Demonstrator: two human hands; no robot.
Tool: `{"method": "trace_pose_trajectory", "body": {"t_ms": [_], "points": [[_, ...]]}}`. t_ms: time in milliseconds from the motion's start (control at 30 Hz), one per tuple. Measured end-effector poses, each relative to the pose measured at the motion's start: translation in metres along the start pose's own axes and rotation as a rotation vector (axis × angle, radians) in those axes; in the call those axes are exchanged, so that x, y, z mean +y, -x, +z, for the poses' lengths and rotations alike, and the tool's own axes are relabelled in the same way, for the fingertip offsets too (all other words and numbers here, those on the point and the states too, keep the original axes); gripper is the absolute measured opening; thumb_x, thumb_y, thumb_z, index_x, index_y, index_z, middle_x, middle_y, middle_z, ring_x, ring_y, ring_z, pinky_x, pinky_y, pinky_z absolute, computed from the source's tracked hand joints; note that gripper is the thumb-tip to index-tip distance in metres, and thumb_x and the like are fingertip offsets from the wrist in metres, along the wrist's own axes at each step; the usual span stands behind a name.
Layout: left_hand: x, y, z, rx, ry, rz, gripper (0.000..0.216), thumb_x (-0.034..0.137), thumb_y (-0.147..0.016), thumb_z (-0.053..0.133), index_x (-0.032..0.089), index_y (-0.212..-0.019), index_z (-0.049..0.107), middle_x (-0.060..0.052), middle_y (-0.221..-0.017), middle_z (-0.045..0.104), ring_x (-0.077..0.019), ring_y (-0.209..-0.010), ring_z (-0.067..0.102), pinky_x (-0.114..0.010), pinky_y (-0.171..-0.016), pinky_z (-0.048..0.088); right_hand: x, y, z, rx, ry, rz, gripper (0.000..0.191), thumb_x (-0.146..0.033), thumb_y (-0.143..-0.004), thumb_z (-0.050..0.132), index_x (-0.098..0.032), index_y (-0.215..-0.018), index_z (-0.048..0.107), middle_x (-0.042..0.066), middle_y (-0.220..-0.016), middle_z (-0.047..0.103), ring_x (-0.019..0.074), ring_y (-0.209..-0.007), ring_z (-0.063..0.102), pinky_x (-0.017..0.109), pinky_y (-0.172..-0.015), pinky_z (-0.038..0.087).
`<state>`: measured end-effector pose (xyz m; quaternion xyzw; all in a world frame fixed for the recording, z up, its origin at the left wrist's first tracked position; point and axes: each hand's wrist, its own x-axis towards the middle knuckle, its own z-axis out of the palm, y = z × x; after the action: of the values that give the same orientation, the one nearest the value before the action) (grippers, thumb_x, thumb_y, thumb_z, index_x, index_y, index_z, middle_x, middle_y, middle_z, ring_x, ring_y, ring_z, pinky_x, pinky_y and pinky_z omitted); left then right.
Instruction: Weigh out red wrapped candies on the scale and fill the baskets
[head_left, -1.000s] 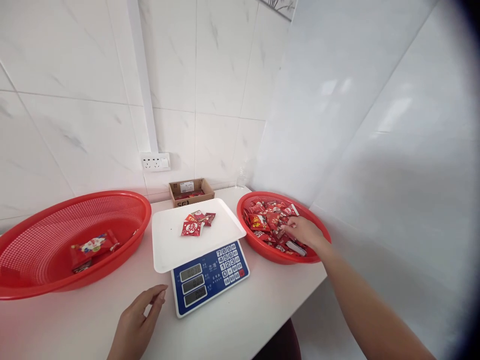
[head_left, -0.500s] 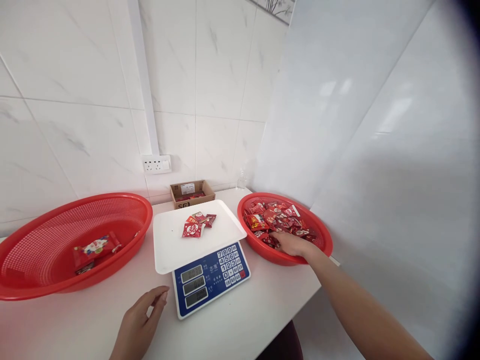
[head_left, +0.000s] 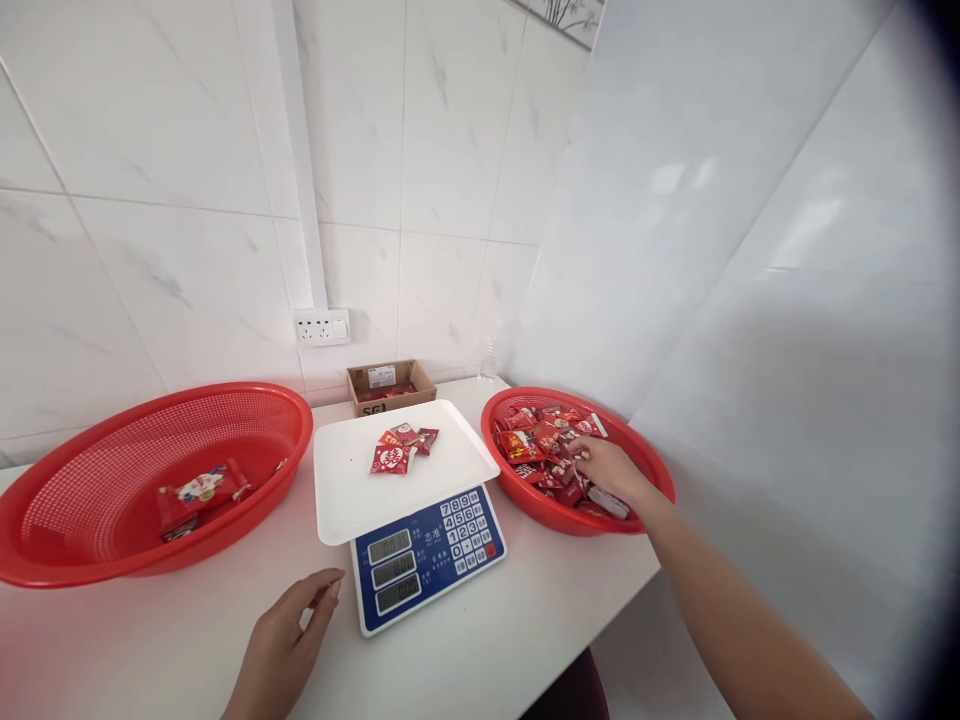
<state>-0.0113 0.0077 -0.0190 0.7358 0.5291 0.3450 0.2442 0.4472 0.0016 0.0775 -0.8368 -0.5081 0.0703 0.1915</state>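
My right hand reaches into the right red basket, palm down, fingers curled among several red candy packets. Whether it grips one is hidden. My left hand rests on the white table beside the scale, fingers loosely apart and holding nothing. The blue electronic scale carries a white tray with a few red packets on it.
A large red basket on the left holds a red packet. A small cardboard box stands at the back by the tiled wall, under a socket strip. The table edge runs diagonally at the lower right, close to the right wall.
My right hand has moved from the basket's near rim back toward its middle among the packets. The left hand has stayed put. The camera shifted slightly.
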Motion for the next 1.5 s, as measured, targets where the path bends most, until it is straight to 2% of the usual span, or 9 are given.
{"method": "trace_pose_trajectory", "body": {"t_ms": [167,300,500,633,867,1000,1200,1367,1500], "points": [[0.002,0.0,0.0,0.011,0.025,0.024,0.028,0.045,-0.079,0.048,0.025,-0.088,0.066,-0.001,-0.081,0.072,-0.017,-0.071,0.067,-0.023,-0.059,0.053,-0.011,0.0,-0.011,0.236,-0.202,0.002,0.016,-0.03,-0.072,0.054,-0.022,-0.084,0.062,0.003,-0.093,0.067,0.0209,-0.085,0.06,0.03,-0.073,0.043],[0.008,0.001,0.0,0.011,0.053,0.038,0.026,0.041,-0.082,0.046,0.024,-0.088,0.066,-0.002,-0.081,0.071,-0.0159,-0.071,0.066,-0.024,-0.065,0.053,-0.053,0.007,-0.008,0.308,-0.373,-0.111,0.02,-0.039,-0.071,0.055,-0.023,-0.08,0.061,0.004,-0.092,0.067,0.0225,-0.085,0.059,0.033,-0.076,0.043],[0.013,0.002,-0.002,0.011,0.065,0.008,0.027,0.039,-0.086,0.042,0.023,-0.09,0.064,-0.001,-0.076,0.068,-0.0147,-0.069,0.063,-0.025,-0.065,0.051,-0.137,0.017,0.038,0.095,-0.444,-0.391,0.015,-0.034,-0.074,0.049,-0.022,-0.077,0.058,0.003,-0.079,0.066,0.019,-0.074,0.059,0.031,-0.072,0.043],[0.014,0.004,-0.004,0.005,0.084,0.002,0.026,0.038,-0.086,0.042,0.023,-0.09,0.064,-0.002,-0.079,0.068,-0.0152,-0.07,0.063,-0.026,-0.066,0.051,-0.169,0.019,0.071,-0.009,-0.454,-0.563,0.018,-0.035,-0.077,0.046,-0.022,-0.079,0.057,0.004,-0.085,0.065,0.019,-0.08,0.058,0.032,-0.075,0.044],[0.013,0.006,-0.004,0.01,0.079,0.011,0.026,0.034,-0.088,0.041,0.023,-0.092,0.064,-0.003,-0.085,0.069,-0.0156,-0.076,0.062,-0.027,-0.07,0.051,-0.16,0.015,0.075,0.021,-0.525,-0.45,0.032,-0.044,-0.083,0.037,-0.021,-0.092,0.057,0.006,-0.087,0.064,0.0203,-0.078,0.059,0.034,-0.076,0.046],[0.012,0.007,-0.003,-0.009,0.062,0.022,0.027,0.033,-0.088,0.04,0.024,-0.094,0.064,-0.004,-0.09,0.069,-0.0163,-0.08,0.062,-0.028,-0.071,0.051,-0.157,0.013,0.084,0.098,-0.521,-0.484,0.039,-0.045,-0.085,0.033,-0.02,-0.102,0.057,0.01,-0.106,0.061,0.0221,-0.098,0.056,0.038,-0.09,0.042],[0.013,0.007,-0.003,-0.024,0.064,0.019,0.026,0.032,-0.088,0.04,0.024,-0.093,0.065,-0.003,-0.087,0.069,-0.0159,-0.078,0.062,-0.028,-0.071,0.051,-0.162,0.028,0.099,-0.124,-0.407,-0.636,0.055,-0.051,-0.081,0.045,-0.023,-0.129,0.046,0.009,-0.138,0.04,0.0236,-0.128,0.035,0.041,-0.107,0.027],[0.012,0.006,-0.002,-0.003,0.067,0.0,0.027,0.033,-0.088,0.04,0.024,-0.093,0.065,-0.004,-0.085,0.069,-0.0165,-0.076,0.062,-0.028,-0.069,0.051,-0.154,0.038,0.099,-0.149,-0.288,-0.572,0.04,-0.04,-0.081,0.047,-0.023,-0.117,0.056,0.009,-0.126,0.051,0.0245,-0.116,0.046,0.042,-0.101,0.036],[0.013,0.006,-0.002,-0.018,0.074,-0.006,0.027,0.034,-0.087,0.041,0.024,-0.093,0.066,-0.004,-0.085,0.069,-0.0166,-0.076,0.062,-0.027,-0.067,0.051,-0.154,0.032,0.104,-0.184,-0.217,-0.544,0.038,-0.032,-0.083,0.043,-0.022,-0.117,0.058,0.008,-0.13,0.049,0.0232,-0.116,0.048,0.039,-0.1,0.037]]}}
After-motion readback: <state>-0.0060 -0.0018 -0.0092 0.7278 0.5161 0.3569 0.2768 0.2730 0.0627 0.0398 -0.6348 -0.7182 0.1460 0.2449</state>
